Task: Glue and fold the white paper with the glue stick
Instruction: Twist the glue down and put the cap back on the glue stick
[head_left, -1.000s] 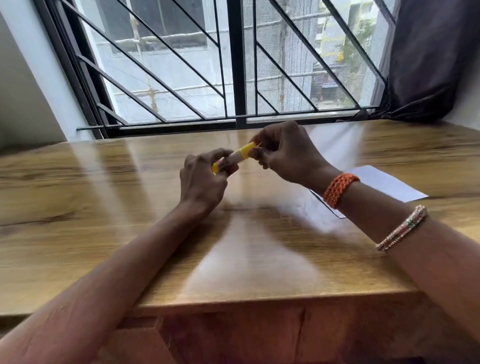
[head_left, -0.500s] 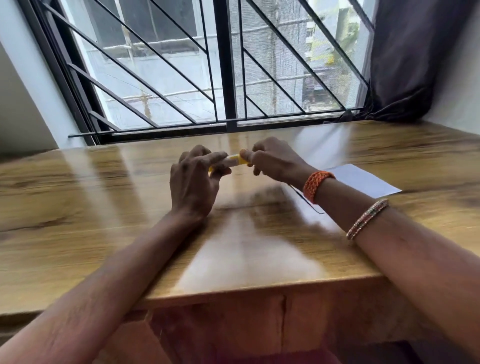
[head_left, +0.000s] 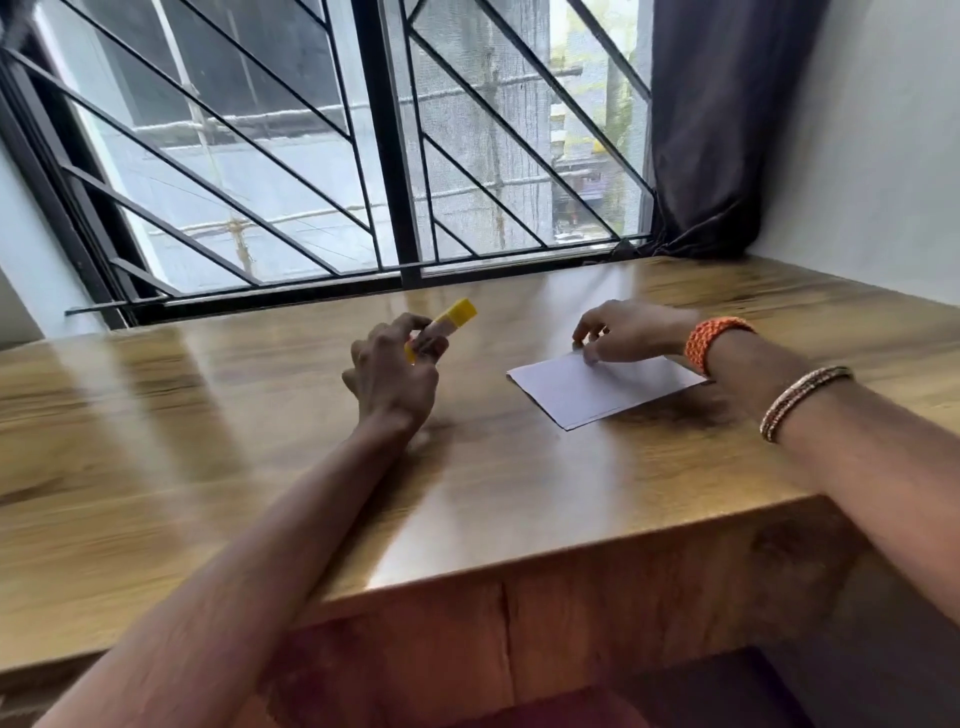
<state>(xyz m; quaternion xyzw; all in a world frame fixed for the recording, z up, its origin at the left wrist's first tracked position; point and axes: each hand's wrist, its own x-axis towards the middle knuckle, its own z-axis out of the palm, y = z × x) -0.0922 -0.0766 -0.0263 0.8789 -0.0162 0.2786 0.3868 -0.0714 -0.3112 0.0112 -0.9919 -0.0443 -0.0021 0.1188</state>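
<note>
Head view shows your left hand (head_left: 392, 371) gripping the yellow-capped glue stick with its pale plastic barrel (head_left: 444, 325), fingers curled round the lower barrel so that the yellow cap pokes up and away past your fingertips. The cap looks to be on, so by my reading no glue has gone down yet.

Off to the right of that grip, well apart from it, the white rectangular sheet of paper (head_left: 597, 387) lies flat on the glossy wooden table (head_left: 260, 441). Your right hand (head_left: 631, 332) rests its fingertips on the sheet's far edge, fingers bent; whether they pinch the edge or only press it, I cannot tell. The paper may already carry one fold, but that is unclear.

Gluing and folding both look to be ahead of you.

Count: one glue stick, one sheet, two hands.
</note>
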